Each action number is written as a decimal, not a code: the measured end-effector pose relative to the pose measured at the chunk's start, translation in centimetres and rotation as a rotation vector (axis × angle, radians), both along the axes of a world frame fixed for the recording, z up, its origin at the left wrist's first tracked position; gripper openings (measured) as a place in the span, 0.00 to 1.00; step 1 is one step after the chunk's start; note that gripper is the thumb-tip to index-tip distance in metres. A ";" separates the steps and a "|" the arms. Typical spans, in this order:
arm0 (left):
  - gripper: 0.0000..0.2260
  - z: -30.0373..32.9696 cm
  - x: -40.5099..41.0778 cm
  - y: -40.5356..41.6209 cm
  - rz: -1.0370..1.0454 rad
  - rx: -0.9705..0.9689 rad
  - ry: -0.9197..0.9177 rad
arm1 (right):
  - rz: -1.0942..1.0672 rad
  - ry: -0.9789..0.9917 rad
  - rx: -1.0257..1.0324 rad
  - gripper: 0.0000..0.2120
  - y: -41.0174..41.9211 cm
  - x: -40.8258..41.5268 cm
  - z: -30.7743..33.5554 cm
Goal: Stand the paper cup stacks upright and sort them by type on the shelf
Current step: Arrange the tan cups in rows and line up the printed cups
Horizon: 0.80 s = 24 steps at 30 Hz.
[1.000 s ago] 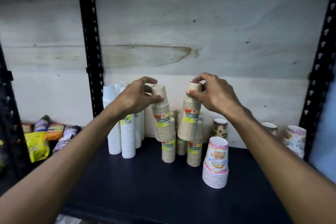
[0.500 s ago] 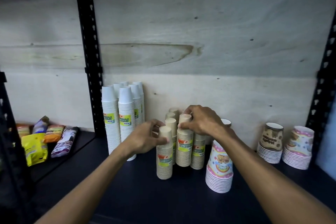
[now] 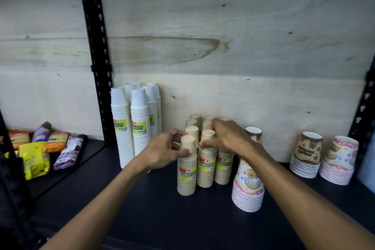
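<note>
On the dark shelf (image 3: 142,219), nearest, a pink patterned paper cup stack (image 3: 248,189) stands upside down. Behind it the left hand (image 3: 162,153) curls round the front tan paper cup stack (image 3: 187,170) — thumb across its top cup — while the right hand (image 3: 227,138) pinches the neighbouring tan stack (image 3: 207,165). Both stand upright among more tan stacks. Tall white paper cup stacks (image 3: 132,126) stand further left — near the wooden back panel (image 3: 243,46).

You are no longer holding the two tan cup stacks up in the air: your left hand (image 3: 162,153) is now gripping one tan stack (image 3: 187,168) standing on the shelf (image 3: 142,219), and your right hand (image 3: 227,138) is setting its stack (image 3: 207,163) just at its 2 o'clock.
</note>
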<state>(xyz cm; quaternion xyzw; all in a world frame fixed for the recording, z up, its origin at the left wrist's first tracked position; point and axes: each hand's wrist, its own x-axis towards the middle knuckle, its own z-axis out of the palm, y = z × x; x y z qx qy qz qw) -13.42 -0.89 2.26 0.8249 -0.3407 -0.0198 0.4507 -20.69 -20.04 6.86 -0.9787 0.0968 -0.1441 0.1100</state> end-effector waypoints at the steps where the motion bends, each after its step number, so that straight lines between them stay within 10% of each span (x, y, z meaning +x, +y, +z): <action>1: 0.25 -0.1 -0.1 0.0 -0.007 0.004 0.005 | 0.002 0.003 0.003 0.30 0.0 0.0 -0.2; 24: 0.27 -1.7 -0.1 0.5 -0.050 0.004 0.018 | -0.028 -0.065 -0.016 0.29 -0.2 1.6 -1.1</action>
